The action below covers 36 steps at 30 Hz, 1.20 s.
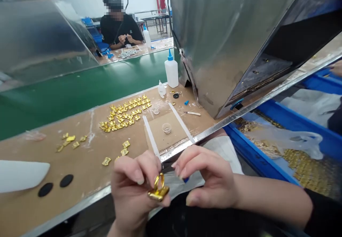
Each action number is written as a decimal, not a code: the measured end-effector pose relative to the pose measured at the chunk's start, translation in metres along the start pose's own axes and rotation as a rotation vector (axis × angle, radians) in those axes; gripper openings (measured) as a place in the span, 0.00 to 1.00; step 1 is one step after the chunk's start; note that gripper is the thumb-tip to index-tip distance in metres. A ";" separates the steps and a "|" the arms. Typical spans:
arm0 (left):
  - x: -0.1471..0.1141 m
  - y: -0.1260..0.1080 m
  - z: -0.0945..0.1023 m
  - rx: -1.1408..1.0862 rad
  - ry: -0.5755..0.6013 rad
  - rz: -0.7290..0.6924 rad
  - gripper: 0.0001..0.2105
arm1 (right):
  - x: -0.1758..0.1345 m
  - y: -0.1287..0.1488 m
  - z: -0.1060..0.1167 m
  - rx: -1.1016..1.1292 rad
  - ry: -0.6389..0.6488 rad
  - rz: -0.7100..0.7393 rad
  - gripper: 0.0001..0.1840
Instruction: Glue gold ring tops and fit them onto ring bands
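My left hand [133,190] is closed on a shiny gold ring [158,190], with its loop upward and its broad gold face toward the thumb. Just to the right is my right hand [208,180], its fingers bent and its thumb apart from them. A small blue piece [186,180] shows beneath the right fingertips; whether they touch it I cannot tell. On the bench [80,166] beyond my hands lie a few loose gold pieces [106,161], and farther back stand several rows of similar gold pieces [125,112].
A clear round cup [166,128] sits between white tape strips. Behind it stand a small dropper bottle [161,89] and a blue-tipped bottle [171,69]. A knife [192,113] lies rightward. Black discs [66,180] lie left. Blue crates [267,158] flank the bench; a co-worker [121,29] sits opposite.
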<state>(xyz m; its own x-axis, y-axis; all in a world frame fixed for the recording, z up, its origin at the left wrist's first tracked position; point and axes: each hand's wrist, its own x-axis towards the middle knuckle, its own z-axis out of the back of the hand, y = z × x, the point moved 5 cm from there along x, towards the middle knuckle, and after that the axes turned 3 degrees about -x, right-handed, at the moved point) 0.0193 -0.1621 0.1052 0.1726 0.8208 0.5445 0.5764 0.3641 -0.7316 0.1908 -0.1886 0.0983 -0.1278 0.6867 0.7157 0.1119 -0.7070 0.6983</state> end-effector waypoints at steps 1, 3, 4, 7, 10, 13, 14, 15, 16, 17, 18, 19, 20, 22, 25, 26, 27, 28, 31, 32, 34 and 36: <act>-0.001 0.005 0.002 -0.128 -0.058 0.048 0.27 | 0.000 0.000 -0.001 -0.011 0.013 0.005 0.19; -0.002 0.011 0.003 -0.306 -0.123 0.085 0.29 | -0.001 0.001 -0.003 -0.022 0.031 -0.002 0.19; -0.003 0.013 0.003 -0.360 -0.130 0.094 0.30 | -0.001 0.001 -0.003 -0.021 0.036 -0.005 0.18; -0.004 0.014 0.004 -0.441 -0.097 0.092 0.32 | -0.002 0.001 -0.003 0.003 0.040 -0.011 0.17; -0.004 0.014 0.004 -0.456 -0.026 0.089 0.32 | -0.002 0.002 -0.003 0.013 0.046 -0.017 0.17; -0.005 0.016 0.003 -0.483 -0.017 0.031 0.33 | -0.001 0.002 -0.003 0.001 0.058 -0.022 0.16; -0.006 0.017 0.002 -0.496 -0.037 -0.001 0.33 | 0.000 0.002 -0.003 -0.002 0.061 -0.022 0.16; -0.007 0.018 0.001 -0.503 -0.059 -0.034 0.33 | 0.000 0.003 -0.003 -0.004 0.062 -0.021 0.15; -0.008 0.018 0.000 -0.507 -0.080 -0.063 0.34 | 0.000 0.003 -0.003 -0.005 0.059 -0.021 0.15; -0.008 0.019 -0.001 -0.504 -0.094 -0.079 0.34 | 0.000 0.003 -0.003 -0.005 0.056 -0.021 0.15; -0.009 0.020 -0.002 -0.497 -0.098 -0.079 0.34 | 0.001 0.003 -0.003 -0.003 0.050 -0.019 0.15; -0.009 0.020 -0.003 -0.498 -0.106 -0.084 0.34 | 0.001 0.004 -0.002 -0.002 0.045 -0.015 0.15; -0.009 0.020 -0.003 -0.502 -0.111 -0.087 0.33 | 0.001 0.004 -0.002 -0.003 0.043 -0.016 0.15; -0.009 0.020 -0.003 -0.497 -0.105 -0.092 0.32 | 0.000 0.004 -0.003 -0.007 0.042 -0.014 0.15; -0.008 0.017 -0.002 -0.472 -0.084 -0.125 0.32 | 0.000 0.004 -0.002 -0.006 0.037 -0.016 0.14; -0.008 0.016 -0.001 -0.464 -0.080 -0.139 0.32 | 0.000 0.003 -0.002 -0.003 0.034 -0.014 0.15; -0.008 0.015 0.000 -0.449 -0.078 -0.148 0.32 | 0.000 0.003 -0.002 -0.003 0.032 -0.012 0.15; -0.009 0.015 0.002 -0.424 -0.083 -0.160 0.31 | 0.000 0.003 -0.002 -0.005 0.033 -0.015 0.14; -0.012 0.015 0.005 -0.263 -0.073 -0.159 0.30 | 0.000 0.002 -0.002 -0.016 0.041 -0.026 0.14; -0.013 0.015 0.006 -0.221 -0.071 -0.158 0.30 | 0.000 0.001 -0.002 -0.016 0.042 -0.033 0.13; -0.013 0.015 0.006 -0.196 -0.080 -0.163 0.31 | 0.000 0.000 -0.002 -0.010 0.036 -0.042 0.13; -0.012 0.015 0.007 -0.203 -0.123 -0.180 0.33 | 0.000 -0.001 -0.002 -0.004 0.029 -0.044 0.13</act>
<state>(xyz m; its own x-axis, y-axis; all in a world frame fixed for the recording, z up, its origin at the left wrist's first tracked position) 0.0202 -0.1635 0.0845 -0.0379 0.8025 0.5955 0.7392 0.4235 -0.5237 0.1888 -0.1882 0.0979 -0.1614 0.7119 0.6835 0.1017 -0.6769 0.7291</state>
